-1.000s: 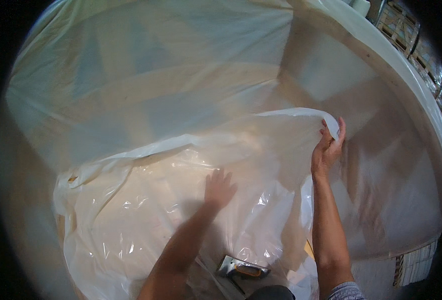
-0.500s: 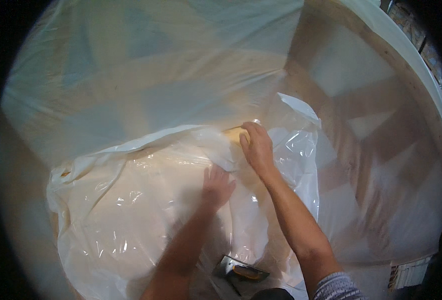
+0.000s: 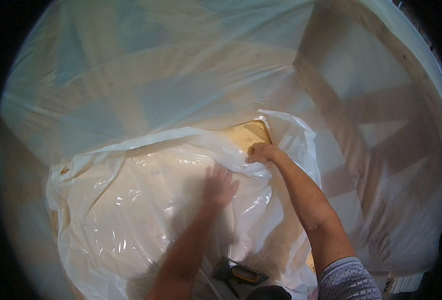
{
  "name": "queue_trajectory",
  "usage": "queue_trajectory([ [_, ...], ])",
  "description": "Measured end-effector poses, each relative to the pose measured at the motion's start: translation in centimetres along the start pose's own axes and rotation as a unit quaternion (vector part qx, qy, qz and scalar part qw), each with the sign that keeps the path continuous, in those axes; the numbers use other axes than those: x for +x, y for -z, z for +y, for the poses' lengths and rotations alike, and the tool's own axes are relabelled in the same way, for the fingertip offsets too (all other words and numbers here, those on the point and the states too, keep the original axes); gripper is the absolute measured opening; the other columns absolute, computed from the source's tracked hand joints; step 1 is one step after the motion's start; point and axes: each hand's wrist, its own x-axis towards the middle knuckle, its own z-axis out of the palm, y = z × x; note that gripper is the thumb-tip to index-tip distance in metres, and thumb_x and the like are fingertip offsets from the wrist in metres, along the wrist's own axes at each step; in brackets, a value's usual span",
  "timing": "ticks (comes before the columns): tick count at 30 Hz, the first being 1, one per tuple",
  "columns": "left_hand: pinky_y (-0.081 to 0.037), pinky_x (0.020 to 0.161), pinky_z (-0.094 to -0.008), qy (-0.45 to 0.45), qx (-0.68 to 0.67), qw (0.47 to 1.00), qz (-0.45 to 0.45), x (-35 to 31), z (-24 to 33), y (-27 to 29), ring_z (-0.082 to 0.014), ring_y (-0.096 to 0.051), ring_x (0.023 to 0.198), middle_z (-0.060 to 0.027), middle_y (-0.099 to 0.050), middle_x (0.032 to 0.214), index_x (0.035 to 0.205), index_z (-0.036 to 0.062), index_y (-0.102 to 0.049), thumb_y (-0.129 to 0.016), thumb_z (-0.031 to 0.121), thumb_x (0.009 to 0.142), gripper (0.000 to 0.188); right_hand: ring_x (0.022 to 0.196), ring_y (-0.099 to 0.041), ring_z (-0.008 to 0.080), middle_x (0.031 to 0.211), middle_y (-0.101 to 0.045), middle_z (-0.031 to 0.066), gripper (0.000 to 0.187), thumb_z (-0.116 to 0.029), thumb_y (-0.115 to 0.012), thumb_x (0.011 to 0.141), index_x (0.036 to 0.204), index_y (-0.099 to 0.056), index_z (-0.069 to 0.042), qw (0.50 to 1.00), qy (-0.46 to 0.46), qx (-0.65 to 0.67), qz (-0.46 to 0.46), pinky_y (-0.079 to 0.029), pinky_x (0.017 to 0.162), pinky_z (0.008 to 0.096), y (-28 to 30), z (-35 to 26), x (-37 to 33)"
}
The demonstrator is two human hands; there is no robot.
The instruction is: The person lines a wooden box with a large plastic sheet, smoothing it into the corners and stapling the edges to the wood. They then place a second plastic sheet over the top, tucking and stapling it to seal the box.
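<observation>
A crumpled, glossy clear plastic sheet point(image 3: 126, 215) covers a broad pale slab in front of me. At its far right corner the sheet is folded back, and a yellow corner of the slab point(image 3: 248, 134) shows bare. My right hand point(image 3: 262, 152) is closed at the sheet's edge beside that corner, its fingers pinched on the plastic. To the left, my left hand point(image 3: 221, 186) is slightly blurred, its fingers spread over the sheet. A trowel-like tool point(image 3: 240, 272) with a dark flat plate and an orange-edged handle lies on the sheet near me.
Hazy translucent sheeting point(image 3: 146, 100) hangs behind the slab and bends round to the right side. Brownish bands show through the right-hand sheeting point(image 3: 381, 150). A whitish stacked or ribbed thing point(image 3: 403, 283) stands at the lower right.
My right hand has moved from the slab's corner toward me, drawing the plastic back. More of the yellow corner is uncovered. My left hand has stayed in nearly the same place.
</observation>
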Motion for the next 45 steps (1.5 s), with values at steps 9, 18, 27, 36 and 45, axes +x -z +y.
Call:
queue_trajectory([
  [9,-0.021,0.113,-0.0550,-0.009,0.023,1.000,0.010,0.0,0.0,0.0,-0.0317,-0.033,0.138,-0.0155,-0.043,0.142,0.130,0.0066,-0.054,-0.057,0.043,0.088,0.055,0.086,-0.064,0.0304,0.093,-0.069,0.0160,0.055,-0.049,-0.067,0.070,0.099,-0.071,-0.003,0.998,0.009,0.059,-0.016,-0.049,0.079,0.0403,-0.9,0.0,-0.7],
  [18,-0.026,0.110,-0.0556,-0.035,-0.040,0.995,0.088,-0.3,-0.4,-0.3,-0.0331,-0.039,0.133,-0.0183,-0.047,0.138,0.131,0.0052,-0.053,-0.061,0.038,0.088,0.055,0.088,-0.068,0.0358,0.095,-0.070,0.0187,0.027,-0.027,-0.061,0.080,0.091,-0.071,-0.004,0.922,-0.116,-0.024,0.368,-0.052,0.080,0.0478,1.4,-0.4,-0.7],
  [27,-0.032,0.105,-0.0557,-0.046,-0.059,0.975,0.212,2.5,-2.4,-0.4,-0.0364,-0.041,0.130,-0.0207,-0.048,0.137,0.123,-0.0006,-0.057,-0.060,0.031,0.089,0.046,0.081,-0.070,0.0329,0.084,-0.069,0.0172,0.017,-0.012,-0.055,0.084,0.084,-0.070,-0.005,0.837,-0.166,0.003,0.521,-0.055,0.075,0.0444,5.4,-3.7,2.8],
  [36,-0.016,0.114,-0.0590,0.038,0.076,0.991,0.105,4.1,-3.5,-1.5,-0.0346,-0.026,0.143,-0.0187,-0.032,0.153,0.143,0.0103,-0.044,-0.051,0.046,0.092,0.062,0.101,-0.062,0.0388,0.104,-0.065,0.0213,0.024,-0.010,-0.053,0.086,0.108,-0.062,-0.003,0.828,-0.106,0.102,0.541,-0.050,0.087,0.0480,3.6,-3.0,4.2],
  [45,-0.019,0.113,-0.0592,0.065,0.077,0.991,0.084,5.4,-3.1,-1.1,-0.0332,-0.029,0.142,-0.0164,-0.033,0.153,0.141,0.0106,-0.046,-0.054,0.049,0.091,0.063,0.136,-0.036,0.0403,0.144,-0.038,0.0270,0.064,-0.006,-0.058,0.083,0.142,-0.033,0.004,0.851,-0.079,0.137,0.501,-0.028,0.114,0.0453,3.5,-3.1,4.1],
])
